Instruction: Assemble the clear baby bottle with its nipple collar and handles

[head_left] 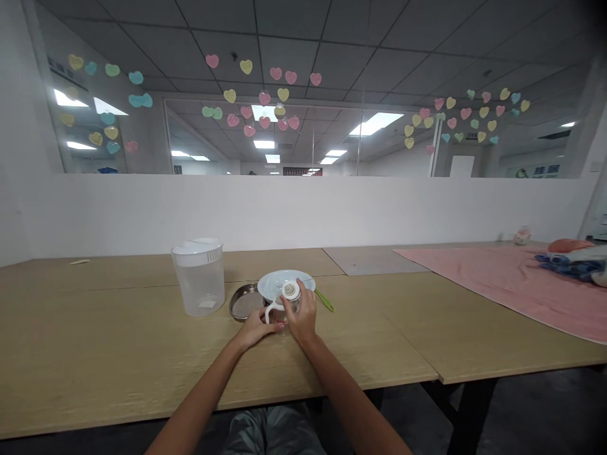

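Close to the table's front edge, my left hand (257, 327) is closed around the lower part of a clear jug with a white handle (269, 311). My right hand (303, 315) grips a small clear container with a round white lid (291, 290), tilted at the jug's upper right. Where the two vessels meet is partly hidden by my fingers. Just behind them sits a pale blue-white bowl (279, 278), and a round metal pan (244, 302) lies to the left. A green handle (325, 300) sticks out to the right of the bowl.
On the left stands a tall translucent bucket (199, 278) with a white lid. A pink cloth (497, 272) covers the table's right part, with folded fabrics (573, 260) and a small jar (522, 236) on it. A white wall (265, 212) runs behind the wooden table (118, 354).
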`<state>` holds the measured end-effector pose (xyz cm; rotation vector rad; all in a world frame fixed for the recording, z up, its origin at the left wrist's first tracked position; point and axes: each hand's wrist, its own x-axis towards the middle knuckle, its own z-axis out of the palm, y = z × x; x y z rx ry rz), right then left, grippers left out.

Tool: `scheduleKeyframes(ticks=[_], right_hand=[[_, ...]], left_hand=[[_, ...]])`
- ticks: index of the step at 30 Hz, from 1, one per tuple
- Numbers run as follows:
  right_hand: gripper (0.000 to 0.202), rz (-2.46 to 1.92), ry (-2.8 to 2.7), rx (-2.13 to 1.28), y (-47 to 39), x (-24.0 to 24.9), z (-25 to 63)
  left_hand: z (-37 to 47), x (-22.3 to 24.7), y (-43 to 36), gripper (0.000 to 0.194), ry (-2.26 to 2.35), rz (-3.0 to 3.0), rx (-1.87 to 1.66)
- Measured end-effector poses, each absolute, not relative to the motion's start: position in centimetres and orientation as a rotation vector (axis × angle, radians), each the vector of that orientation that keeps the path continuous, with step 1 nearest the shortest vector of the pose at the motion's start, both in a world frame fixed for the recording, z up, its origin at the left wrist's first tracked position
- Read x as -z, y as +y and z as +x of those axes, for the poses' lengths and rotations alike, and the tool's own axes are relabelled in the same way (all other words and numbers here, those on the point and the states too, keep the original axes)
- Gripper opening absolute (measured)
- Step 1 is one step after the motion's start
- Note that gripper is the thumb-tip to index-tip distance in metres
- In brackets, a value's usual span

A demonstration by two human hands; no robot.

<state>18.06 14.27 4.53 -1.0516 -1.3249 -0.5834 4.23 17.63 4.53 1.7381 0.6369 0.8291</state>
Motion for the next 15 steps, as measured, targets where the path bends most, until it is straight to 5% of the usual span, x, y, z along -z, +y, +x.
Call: scheduleKeyframes(ticks=[15], right_hand=[[0.056,-1.016,-0.886,0.342,15.12,-4.57,18.49]], left_hand=[[4.17,-4.21,17.92,0.041,0.730,1.740,-0.805]])
